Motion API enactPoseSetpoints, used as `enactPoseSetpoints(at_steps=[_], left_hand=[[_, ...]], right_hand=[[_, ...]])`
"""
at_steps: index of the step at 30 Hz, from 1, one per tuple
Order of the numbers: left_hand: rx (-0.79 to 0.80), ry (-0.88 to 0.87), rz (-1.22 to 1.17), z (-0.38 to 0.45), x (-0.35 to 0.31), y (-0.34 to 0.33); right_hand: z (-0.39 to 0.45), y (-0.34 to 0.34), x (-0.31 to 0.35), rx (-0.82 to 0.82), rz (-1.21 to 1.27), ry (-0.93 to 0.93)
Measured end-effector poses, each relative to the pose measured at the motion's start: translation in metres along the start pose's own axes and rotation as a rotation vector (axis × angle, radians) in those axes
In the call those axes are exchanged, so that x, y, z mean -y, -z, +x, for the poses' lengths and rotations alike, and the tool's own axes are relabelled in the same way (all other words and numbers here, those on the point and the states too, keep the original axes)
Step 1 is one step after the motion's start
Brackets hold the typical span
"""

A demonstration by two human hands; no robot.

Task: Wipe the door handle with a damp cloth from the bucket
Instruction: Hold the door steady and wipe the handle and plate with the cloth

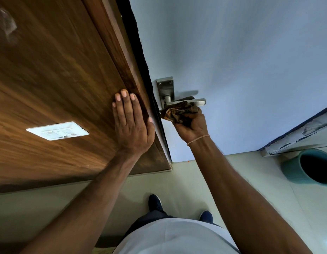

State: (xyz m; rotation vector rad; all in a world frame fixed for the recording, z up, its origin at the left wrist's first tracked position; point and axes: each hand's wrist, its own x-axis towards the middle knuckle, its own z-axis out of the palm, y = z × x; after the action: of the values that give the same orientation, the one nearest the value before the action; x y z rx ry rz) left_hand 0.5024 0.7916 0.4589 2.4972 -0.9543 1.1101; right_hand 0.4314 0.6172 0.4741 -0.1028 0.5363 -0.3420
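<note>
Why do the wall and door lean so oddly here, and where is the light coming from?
Head view: the wide-angle lens bends the straight edges, so the wood panel and door tilt and bow. The door handle throws a soft shadow up and right, so light seems to come from lower left. A pale glare patch sits on the panel's top left. The right hand, the cloth and the left hand look sharp.

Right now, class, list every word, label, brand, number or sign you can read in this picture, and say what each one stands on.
None: no readable text anywhere in view.
Switch plate on the wooden panel: white, no lettering visible.
Door handle and its metal backplate: no brand mark visible.
Cloth in the right hand: patterned, no words.
Bucket: plain teal, no label.
</note>
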Motion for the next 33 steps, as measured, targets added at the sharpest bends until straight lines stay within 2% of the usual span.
enactPoseSetpoints(at_steps=[4, 10, 13, 17, 21, 23, 26, 29, 33], left_hand=[[-0.009, -0.004, 0.007, -0.001, 0.001, -0.002], [-0.038, -0.002, 0.016, -0.001, 0.001, -0.004], [-0.043, -0.003, 0.021, 0.000, 0.000, -0.006], [-0.056, 0.003, 0.020, 0.001, -0.002, -0.008], [-0.050, 0.003, 0.024, 0.000, -0.001, -0.008], [-0.042, -0.002, 0.029, -0.001, 0.000, -0.007], [-0.035, -0.003, 0.028, -0.001, 0.000, -0.006], [-0.051, 0.004, 0.007, 0.001, -0.003, -0.006], [-0.052, 0.024, -0.009, 0.001, -0.007, -0.005]], right_hand=[[0.007, 0.011, 0.027, 0.014, -0.157, 0.086], [-0.003, 0.017, 0.049, -0.094, -0.378, 0.314], [-0.019, 0.005, 0.049, -0.108, -0.534, 0.487], [-0.032, -0.003, 0.044, -0.081, -1.031, 0.801], [-0.027, -0.013, 0.027, 0.039, -1.897, 1.284], [-0.022, -0.014, 0.005, 0.133, -2.127, 1.368], [-0.019, -0.010, -0.003, 0.216, -2.238, 1.450], [-0.015, 0.003, 0.030, 0.261, -2.276, 1.528], [-0.030, 0.017, 0.075, 0.051, -2.183, 1.547]])
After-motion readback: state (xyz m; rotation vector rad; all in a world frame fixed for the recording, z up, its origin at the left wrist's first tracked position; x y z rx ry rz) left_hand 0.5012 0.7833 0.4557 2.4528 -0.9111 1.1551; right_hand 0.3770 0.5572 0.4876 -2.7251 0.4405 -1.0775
